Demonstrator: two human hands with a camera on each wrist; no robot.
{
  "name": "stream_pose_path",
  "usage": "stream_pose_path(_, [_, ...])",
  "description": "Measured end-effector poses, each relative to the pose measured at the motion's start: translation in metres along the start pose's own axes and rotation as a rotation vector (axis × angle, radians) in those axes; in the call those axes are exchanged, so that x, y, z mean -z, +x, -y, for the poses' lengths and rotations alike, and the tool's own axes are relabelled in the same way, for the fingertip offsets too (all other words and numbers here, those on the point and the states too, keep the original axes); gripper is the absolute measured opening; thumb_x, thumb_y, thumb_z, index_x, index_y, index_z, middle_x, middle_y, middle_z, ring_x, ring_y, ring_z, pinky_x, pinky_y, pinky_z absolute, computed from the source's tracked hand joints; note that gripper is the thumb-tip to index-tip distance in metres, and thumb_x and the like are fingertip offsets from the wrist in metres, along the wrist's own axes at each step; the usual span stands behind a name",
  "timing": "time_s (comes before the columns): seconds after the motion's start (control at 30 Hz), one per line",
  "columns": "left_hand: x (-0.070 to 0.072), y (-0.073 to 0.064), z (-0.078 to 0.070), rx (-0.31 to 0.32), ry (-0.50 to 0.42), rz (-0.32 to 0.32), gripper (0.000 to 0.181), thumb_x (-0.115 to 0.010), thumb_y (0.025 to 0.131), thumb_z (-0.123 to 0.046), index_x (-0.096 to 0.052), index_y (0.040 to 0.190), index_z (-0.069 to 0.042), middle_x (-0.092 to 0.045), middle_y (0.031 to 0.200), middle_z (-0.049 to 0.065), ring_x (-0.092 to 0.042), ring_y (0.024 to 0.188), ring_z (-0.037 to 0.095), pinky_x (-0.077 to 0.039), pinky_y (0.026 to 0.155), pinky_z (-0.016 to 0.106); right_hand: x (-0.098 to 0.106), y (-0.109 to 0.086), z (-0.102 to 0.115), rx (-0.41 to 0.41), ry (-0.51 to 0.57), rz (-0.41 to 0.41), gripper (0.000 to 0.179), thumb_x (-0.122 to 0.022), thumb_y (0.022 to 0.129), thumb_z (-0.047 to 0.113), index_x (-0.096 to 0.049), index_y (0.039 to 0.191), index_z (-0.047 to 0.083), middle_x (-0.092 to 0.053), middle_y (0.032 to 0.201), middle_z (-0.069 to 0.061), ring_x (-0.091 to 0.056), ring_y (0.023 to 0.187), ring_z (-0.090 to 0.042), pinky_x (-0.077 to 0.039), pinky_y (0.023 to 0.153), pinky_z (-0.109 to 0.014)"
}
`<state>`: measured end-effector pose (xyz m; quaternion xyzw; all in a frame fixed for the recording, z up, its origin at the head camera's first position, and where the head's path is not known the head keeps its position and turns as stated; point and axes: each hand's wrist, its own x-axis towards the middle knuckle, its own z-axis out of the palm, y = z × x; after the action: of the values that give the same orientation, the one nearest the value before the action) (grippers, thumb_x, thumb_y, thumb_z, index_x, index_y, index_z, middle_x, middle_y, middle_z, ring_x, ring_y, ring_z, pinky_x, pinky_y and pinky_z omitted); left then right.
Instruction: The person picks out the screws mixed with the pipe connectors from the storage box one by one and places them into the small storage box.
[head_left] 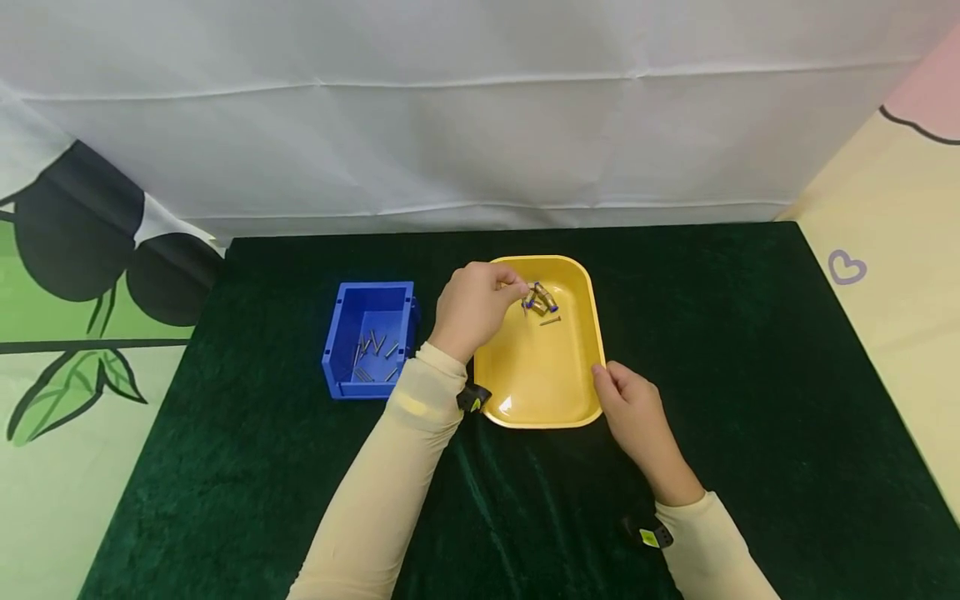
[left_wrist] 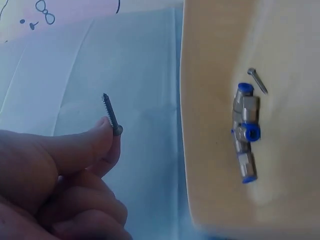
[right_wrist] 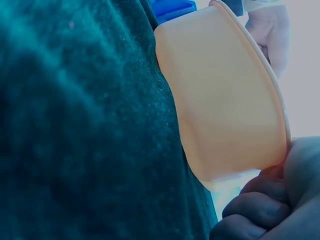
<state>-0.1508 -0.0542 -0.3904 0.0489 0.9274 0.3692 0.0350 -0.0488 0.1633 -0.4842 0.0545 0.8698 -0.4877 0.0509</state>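
Between thumb and forefinger my left hand (head_left: 474, 307) pinches a screw (left_wrist: 111, 114), held above the far left part of a yellow tray (head_left: 540, 379). In the left wrist view its threaded end points up and its head sits at the fingertips. Inside the tray lie several brass fittings with blue ends (left_wrist: 246, 132) and one loose screw (left_wrist: 258, 81). My right hand (head_left: 637, 412) grips the tray's right rim near the front corner, thumb on top and fingers curled below, as the right wrist view shows.
Left of the tray stands a blue bin (head_left: 369, 389) with several screws (head_left: 375, 342) in it. A dark green cloth (head_left: 720, 333) covers the table. White fabric (head_left: 480, 150) hangs behind the far edge.
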Motion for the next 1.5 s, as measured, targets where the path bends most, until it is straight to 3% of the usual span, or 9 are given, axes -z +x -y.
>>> stream_pose_path(0.13, [0.009,-0.008,0.016,0.050,-0.056,-0.034,0.023,-0.063,0.098,-0.031,-0.075,0.103,-0.012,-0.068,0.091,0.001,-0.060,0.070,0.017,-0.050,0.057,0.026,0.000,0.000,0.000,-0.001,-0.006,-0.002,0.046,-0.042,0.104,0.049,-0.060,0.087,0.010,-0.058,0.076,-0.009,-0.054,0.058,-0.028,-0.043,0.051,-0.028])
stream_pose_path(0.3, [0.024,-0.018,0.035,0.035,-0.092,-0.093,0.022,-0.063,0.099,-0.030,-0.075,0.103,-0.012,-0.058,0.072,0.005,-0.049,0.056,0.019,-0.038,0.049,0.027,0.000,-0.001,0.000,0.005,-0.002,-0.004,0.047,-0.042,0.104,0.050,-0.061,0.089,0.009,-0.057,0.075,-0.010,-0.053,0.058,-0.028,-0.043,0.051,-0.028])
stream_pose_path(0.47, [0.043,-0.030,0.057,0.082,-0.107,-0.156,0.022,-0.061,0.100,-0.033,-0.074,0.102,-0.015,-0.044,0.061,0.003,-0.043,0.050,0.019,-0.032,0.044,0.027,-0.001,0.000,0.000,0.013,0.004,0.000,0.046,-0.042,0.104,0.048,-0.061,0.090,0.008,-0.057,0.075,-0.010,-0.053,0.058,-0.028,-0.043,0.050,-0.028])
stream_pose_path(0.73, [0.069,-0.047,0.096,0.160,-0.084,-0.233,0.025,-0.058,0.102,-0.032,-0.073,0.106,-0.012,-0.044,0.061,0.005,-0.042,0.050,0.020,-0.029,0.041,0.027,-0.002,0.000,0.000,0.012,0.000,-0.003,0.049,-0.041,0.103,0.052,-0.061,0.090,0.010,-0.057,0.075,-0.010,-0.053,0.057,-0.028,-0.043,0.050,-0.028])
stream_pose_path(0.9, [0.077,-0.055,0.114,0.236,-0.030,-0.254,0.028,-0.056,0.103,-0.031,-0.072,0.111,-0.010,-0.054,0.071,0.009,-0.049,0.064,0.023,-0.035,0.051,0.030,-0.004,0.000,-0.001,0.015,0.008,-0.010,0.050,-0.041,0.103,0.053,-0.062,0.090,0.009,-0.058,0.075,-0.010,-0.054,0.057,-0.029,-0.043,0.050,-0.028])
stream_pose_path(1.17, [0.082,-0.061,0.130,0.306,0.027,-0.247,0.033,-0.054,0.103,-0.032,-0.071,0.118,-0.008,-0.066,0.091,0.014,-0.053,0.080,0.027,-0.039,0.065,0.035,-0.003,-0.001,-0.001,0.021,0.010,-0.011,0.050,-0.042,0.104,0.050,-0.061,0.089,0.007,-0.056,0.075,-0.012,-0.052,0.057,-0.027,-0.041,0.050,-0.028])
stream_pose_path(1.33, [0.081,-0.062,0.134,0.317,0.025,-0.226,0.031,-0.056,0.102,-0.032,-0.072,0.115,-0.008,-0.069,0.100,0.013,-0.056,0.091,0.029,-0.044,0.074,0.039,-0.002,-0.003,0.000,0.024,0.004,-0.013,0.051,-0.042,0.104,0.050,-0.059,0.088,0.005,-0.055,0.074,-0.012,-0.051,0.057,-0.026,-0.041,0.050,-0.028])
stream_pose_path(1.5, [0.080,-0.064,0.134,0.331,0.043,-0.232,0.030,-0.057,0.102,-0.031,-0.073,0.114,-0.009,-0.070,0.103,0.011,-0.058,0.092,0.029,-0.046,0.076,0.042,-0.002,-0.002,-0.001,0.026,-0.002,-0.015,0.049,-0.041,0.104,0.049,-0.059,0.088,0.006,-0.055,0.074,-0.012,-0.051,0.057,-0.027,-0.041,0.050,-0.028])
